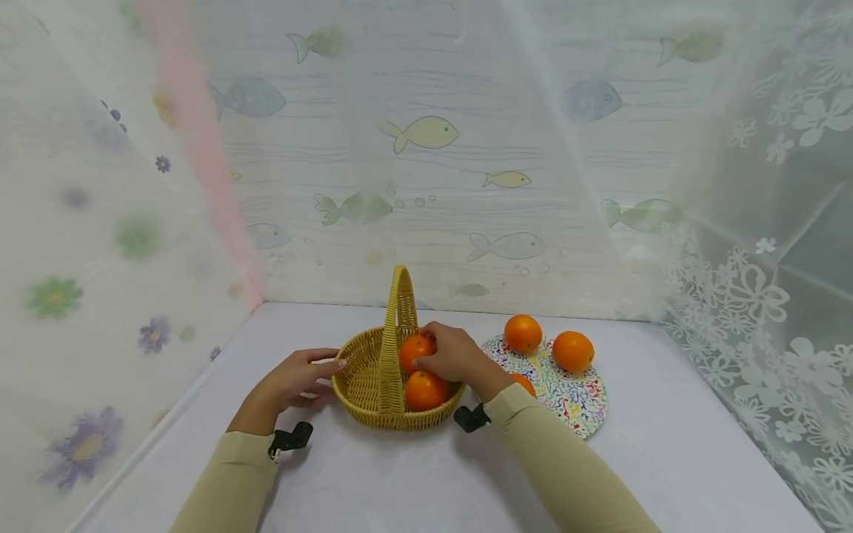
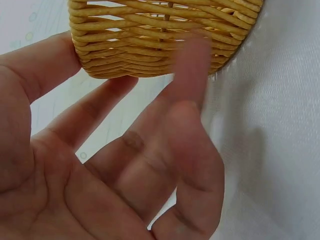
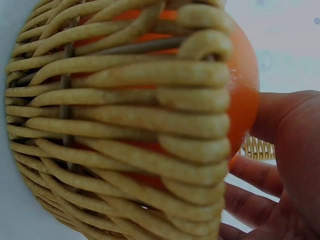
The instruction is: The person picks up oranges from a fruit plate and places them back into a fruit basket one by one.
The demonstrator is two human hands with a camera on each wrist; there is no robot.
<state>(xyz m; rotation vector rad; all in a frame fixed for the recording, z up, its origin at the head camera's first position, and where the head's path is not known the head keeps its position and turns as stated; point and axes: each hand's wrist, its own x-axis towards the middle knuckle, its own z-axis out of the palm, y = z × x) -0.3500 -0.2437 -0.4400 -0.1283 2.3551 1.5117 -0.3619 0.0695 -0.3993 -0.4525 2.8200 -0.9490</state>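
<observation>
A yellow wicker basket (image 1: 363,418) with a tall arched handle stands on the table. My left hand (image 1: 300,381) is at its left end, thumb over the rim and loosely extended fingers along the outside. In the left wrist view those fingers (image 2: 145,150) look spread, one blurred before the weave. My right hand (image 1: 460,355) reaches over the right rim and holds an orange (image 1: 415,352) between thumb and fingers, inside the basket. A second orange (image 1: 426,391) lies just nearer, below the thumb. Through the weave in the right wrist view, orange skin (image 3: 245,95) shows beside the hand.
Right of the basket lies a round, multicoloured patterned mat (image 1: 576,403). On it are an orange (image 1: 523,333) at the back, another orange (image 1: 573,352) at the right, and an orange (image 1: 523,383) partly hidden by the right forearm. Fish-printed sheeting (image 1: 426,185) hangs behind the white table (image 1: 400,481).
</observation>
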